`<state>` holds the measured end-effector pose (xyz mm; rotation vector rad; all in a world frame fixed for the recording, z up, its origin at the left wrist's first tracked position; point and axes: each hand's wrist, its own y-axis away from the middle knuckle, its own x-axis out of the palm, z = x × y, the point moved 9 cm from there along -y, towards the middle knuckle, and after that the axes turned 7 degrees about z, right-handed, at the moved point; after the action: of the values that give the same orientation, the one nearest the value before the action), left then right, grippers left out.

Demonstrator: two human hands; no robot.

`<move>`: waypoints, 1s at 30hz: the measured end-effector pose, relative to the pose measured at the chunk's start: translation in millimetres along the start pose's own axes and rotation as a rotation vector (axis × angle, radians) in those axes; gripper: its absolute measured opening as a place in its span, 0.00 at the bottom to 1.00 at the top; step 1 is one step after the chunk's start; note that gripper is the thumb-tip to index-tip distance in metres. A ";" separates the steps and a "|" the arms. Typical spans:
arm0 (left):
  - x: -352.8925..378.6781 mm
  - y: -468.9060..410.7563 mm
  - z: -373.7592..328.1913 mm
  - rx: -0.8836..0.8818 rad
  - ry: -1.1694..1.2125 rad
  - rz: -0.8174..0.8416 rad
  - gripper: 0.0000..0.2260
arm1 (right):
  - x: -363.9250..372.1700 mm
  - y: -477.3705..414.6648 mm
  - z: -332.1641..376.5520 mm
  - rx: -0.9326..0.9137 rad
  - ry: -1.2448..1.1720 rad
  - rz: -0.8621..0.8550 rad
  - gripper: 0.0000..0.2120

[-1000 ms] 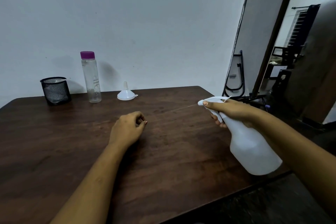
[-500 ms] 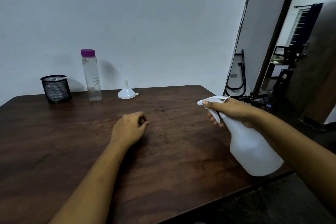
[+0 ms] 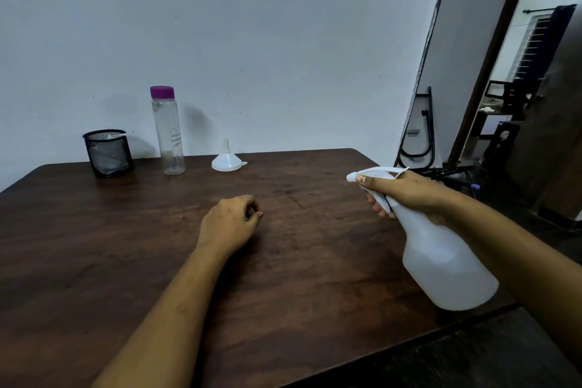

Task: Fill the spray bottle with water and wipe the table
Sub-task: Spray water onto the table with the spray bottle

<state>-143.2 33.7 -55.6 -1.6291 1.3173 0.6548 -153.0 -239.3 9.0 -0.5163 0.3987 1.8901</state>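
Observation:
My right hand (image 3: 406, 192) grips the head of a white spray bottle (image 3: 447, 264), fingers round the trigger, nozzle aimed left across the dark wooden table (image 3: 126, 261). The bottle is tilted and held above the table's right front corner. My left hand (image 3: 230, 222) rests on the middle of the table with its fingers curled and nothing in it. A clear water bottle (image 3: 168, 135) with a purple cap stands upright at the back, almost empty. A small white funnel (image 3: 227, 161) sits upside down to its right.
A black mesh cup (image 3: 108, 153) with something white inside stands at the back left by the wall. Right of the table there is a black folded frame (image 3: 422, 135) against the wall and an open doorway with furniture beyond.
A thin jet from the nozzle was visible one second ago and is gone now. Both hands and the spray bottle have stayed almost in place.

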 end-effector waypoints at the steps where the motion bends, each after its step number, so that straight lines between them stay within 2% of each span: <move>1: 0.4 0.1 0.1 -0.002 -0.004 0.004 0.05 | 0.4 0.2 0.6 -0.004 0.004 0.007 0.15; 4: 0.5 0.3 -0.5 -0.001 -0.013 0.010 0.05 | 1.3 -1.1 -3.3 0.035 -0.021 0.034 0.29; 7: 1.3 0.9 -1.5 0.003 -0.012 0.014 0.04 | 7.3 -1.9 -8.5 0.084 -0.040 0.091 0.30; 15: 4.4 -0.1 -1.7 0.003 -0.016 0.030 0.04 | 9.1 -6.9 -3.7 0.087 -0.036 0.083 0.35; 17: 4.0 -0.1 -2.7 0.009 -0.014 0.025 0.04 | 9.1 -7.6 -1.4 0.070 -0.023 0.075 0.32; 20: 3.7 0.7 -4.7 0.012 -0.023 0.022 0.06 | 6.4 -6.3 10.0 -0.024 -0.027 0.010 0.16; 22: 3.0 0.6 -4.9 0.010 -0.023 0.023 0.06 | 6.2 -5.3 13.0 -0.041 -0.055 0.001 0.13; 27: 3.4 1.8 -5.8 0.012 -0.017 0.022 0.06 | 6.1 -5.3 2.5 0.055 -0.064 0.072 0.22; 30: 3.7 2.6 -6.5 0.007 -0.004 0.022 0.06 | 0.8 -6.7 3.6 0.055 -0.095 0.062 0.21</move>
<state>-145.5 26.2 -56.6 -1.6090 1.3352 0.6660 -147.6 -234.5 11.4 -0.3794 0.4068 1.9495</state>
